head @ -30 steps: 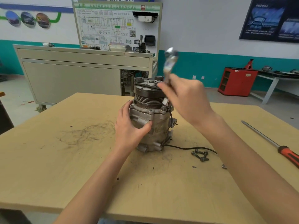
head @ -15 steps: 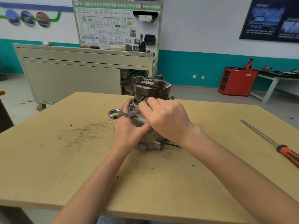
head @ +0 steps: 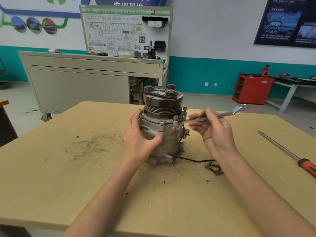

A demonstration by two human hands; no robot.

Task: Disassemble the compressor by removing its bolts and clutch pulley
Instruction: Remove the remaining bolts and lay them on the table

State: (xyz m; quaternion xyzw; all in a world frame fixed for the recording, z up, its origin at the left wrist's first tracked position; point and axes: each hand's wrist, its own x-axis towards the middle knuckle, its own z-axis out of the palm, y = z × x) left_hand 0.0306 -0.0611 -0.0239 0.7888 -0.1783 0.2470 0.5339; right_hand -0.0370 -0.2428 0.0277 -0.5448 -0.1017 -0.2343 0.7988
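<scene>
Bracing the compressor (head: 171,139) on the desk (head: 85,177) with my left grip (head: 140,141) curled round its 9 o'clock side, I pinch the wrench (head: 225,114) in my right grip (head: 217,132), shaft pointing from flange toward 2 o'clock.

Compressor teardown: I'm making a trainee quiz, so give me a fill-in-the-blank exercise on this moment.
1. The left hand holds the grey metal compressor, which stands ____ on the wooden table.
2. The right hand holds a silver ____ by the compressor's flange.
3. Loose dark bolts lie beside the ____ forearm.
Missing: upright; wrench; right.
</scene>
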